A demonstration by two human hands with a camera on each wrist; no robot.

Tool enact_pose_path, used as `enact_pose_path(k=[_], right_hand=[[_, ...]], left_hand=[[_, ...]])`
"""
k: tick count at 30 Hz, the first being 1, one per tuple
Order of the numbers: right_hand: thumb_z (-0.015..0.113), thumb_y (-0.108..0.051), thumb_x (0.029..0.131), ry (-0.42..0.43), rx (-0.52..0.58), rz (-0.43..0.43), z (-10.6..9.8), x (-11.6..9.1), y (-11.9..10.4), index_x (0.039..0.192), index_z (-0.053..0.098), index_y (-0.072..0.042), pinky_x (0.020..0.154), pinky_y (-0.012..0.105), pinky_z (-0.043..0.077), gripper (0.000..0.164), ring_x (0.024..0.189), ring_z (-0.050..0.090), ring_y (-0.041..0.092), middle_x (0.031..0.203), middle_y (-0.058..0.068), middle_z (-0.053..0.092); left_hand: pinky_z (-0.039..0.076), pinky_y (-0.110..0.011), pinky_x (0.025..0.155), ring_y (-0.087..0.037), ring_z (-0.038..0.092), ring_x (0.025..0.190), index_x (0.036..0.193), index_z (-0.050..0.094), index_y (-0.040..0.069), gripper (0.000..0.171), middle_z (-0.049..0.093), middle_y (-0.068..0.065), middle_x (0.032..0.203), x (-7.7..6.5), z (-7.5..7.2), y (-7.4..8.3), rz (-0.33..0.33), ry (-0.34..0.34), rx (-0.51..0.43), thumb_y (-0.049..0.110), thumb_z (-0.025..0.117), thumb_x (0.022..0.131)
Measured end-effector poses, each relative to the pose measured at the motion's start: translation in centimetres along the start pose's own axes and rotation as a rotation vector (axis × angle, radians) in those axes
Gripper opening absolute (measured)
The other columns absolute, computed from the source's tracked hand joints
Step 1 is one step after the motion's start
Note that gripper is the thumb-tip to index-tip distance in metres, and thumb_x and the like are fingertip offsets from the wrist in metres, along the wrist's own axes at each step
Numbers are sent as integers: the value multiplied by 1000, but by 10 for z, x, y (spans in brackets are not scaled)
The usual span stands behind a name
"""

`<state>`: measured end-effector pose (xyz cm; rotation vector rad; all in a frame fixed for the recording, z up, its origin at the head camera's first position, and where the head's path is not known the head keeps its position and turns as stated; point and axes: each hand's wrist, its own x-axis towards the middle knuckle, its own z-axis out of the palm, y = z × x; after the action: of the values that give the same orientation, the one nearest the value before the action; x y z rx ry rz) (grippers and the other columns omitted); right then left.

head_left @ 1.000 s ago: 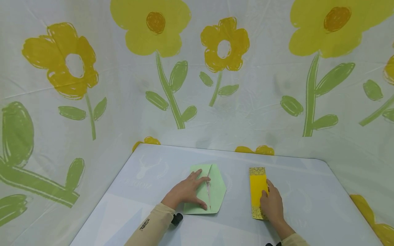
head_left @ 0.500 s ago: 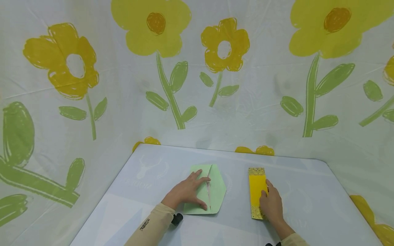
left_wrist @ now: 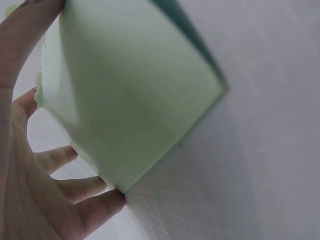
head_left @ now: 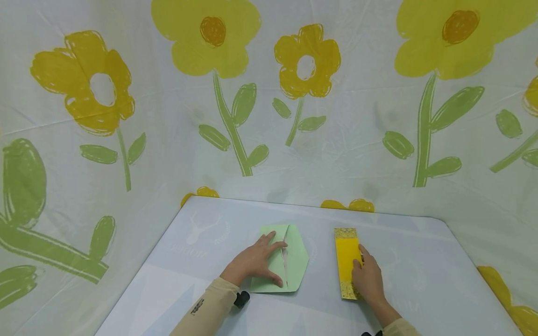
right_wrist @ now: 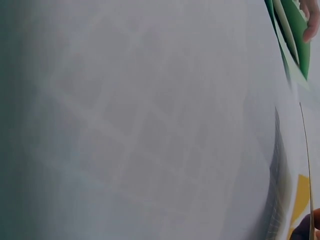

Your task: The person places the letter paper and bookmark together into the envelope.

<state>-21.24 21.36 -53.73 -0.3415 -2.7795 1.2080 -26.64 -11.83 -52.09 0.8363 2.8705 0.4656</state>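
Observation:
A light green paper envelope (head_left: 298,261) lies on the table with its pointed flap spread to the right and a ragged slit running along its opening. My left hand (head_left: 252,259) rests on the envelope's left part, thumb and fingers spread wide. In the left wrist view the fingertips (left_wrist: 102,205) touch the envelope's edge. To the right, my right hand (head_left: 370,277) pinches a long yellow card (head_left: 346,259) by its right edge, thumb on top. The card has speckled gold bands at both ends. The right wrist view shows that card (right_wrist: 306,150) edge-on, apart from the envelope.
The pale table (head_left: 201,266) has rounded far corners and a faint deer print. A cloth (head_left: 357,140) with large yellow flowers hangs around its back and sides. A black wrist device (head_left: 241,299) sits under the left cuff.
My right hand has shifted the yellow card slightly left, closer to the envelope. The left hand and the envelope stay in place.

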Motion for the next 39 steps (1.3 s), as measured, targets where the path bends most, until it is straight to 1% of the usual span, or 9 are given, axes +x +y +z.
enact_pose_path(k=[14,25,33,39], right_hand=[[41,-9,106,-15,6,-12,3,-2,-6,157,25,6,105,64,40,56,129,47,49,142,36,44],[41,-9,105,-3,17,-16,8,-1,-7,157,25,5,103,63,41,56,128,47,48,142,35,45],[41,-9,106,0,34,-24,14,1,-13,158,25,4,103,61,42,56,126,49,45,142,33,45],[43,-8,105,15,35,-34,18,0,-19,157,28,4,102,61,43,55,124,51,44,140,33,48]], left_hand=[[46,-61,102,-44,30,148,151,42,40,112,22,-11,167,0,1,-1,3,1,3,78,84,54],[45,-60,104,-44,30,148,151,43,39,112,22,-12,167,0,-1,0,0,-6,3,76,85,54],[45,-61,104,-44,30,148,151,42,39,112,22,-12,167,1,0,-1,0,-6,1,77,84,54],[46,-61,102,-45,31,147,150,43,40,112,23,-12,167,1,1,-1,6,1,2,77,84,54]])
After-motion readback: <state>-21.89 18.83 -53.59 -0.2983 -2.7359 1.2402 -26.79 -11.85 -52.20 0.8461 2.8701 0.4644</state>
